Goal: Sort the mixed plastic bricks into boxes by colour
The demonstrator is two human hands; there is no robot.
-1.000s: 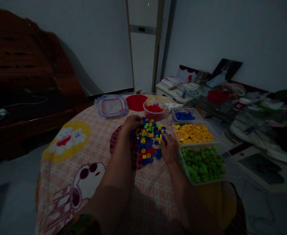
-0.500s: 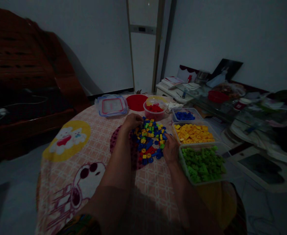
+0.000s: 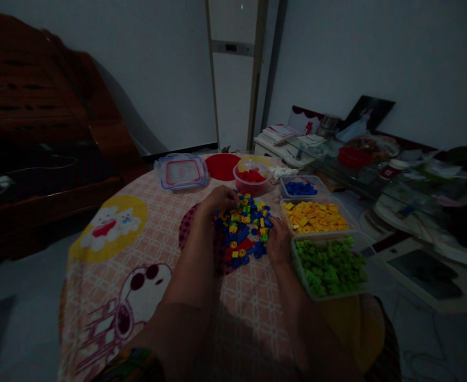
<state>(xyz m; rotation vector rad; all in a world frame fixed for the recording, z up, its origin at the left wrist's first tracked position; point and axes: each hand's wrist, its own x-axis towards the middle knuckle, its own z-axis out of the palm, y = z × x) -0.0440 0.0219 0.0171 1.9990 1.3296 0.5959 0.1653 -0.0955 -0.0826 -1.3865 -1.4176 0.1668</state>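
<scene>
Mixed toy building bricks (image 3: 243, 232) in blue, yellow, red and green lie in a loose heap on the table. My left hand (image 3: 222, 199) is over the heap's far left edge, thumb and fingers pinched together; whatever they hold is too small and dark to make out. At the right side of the heap rests my right hand (image 3: 278, 240), its fingers loosely curved and apart from the thumb, the tips near blue and yellow bricks. Close beside it stand a box of yellow bricks (image 3: 317, 216) and a box of green bricks (image 3: 331, 266).
Behind the heap is a round clear tub (image 3: 251, 185) with red bricks. A box of blue bricks (image 3: 300, 188) stands at the back right. Clip-on box lids (image 3: 182, 172) lie at the back left on the patterned tablecloth (image 3: 162, 212). A cluttered glass table (image 3: 337, 164) is farther right.
My left hand has shifted slightly to the right over the far edge of the heap, fingers still pinched. My right hand has barely moved.
</scene>
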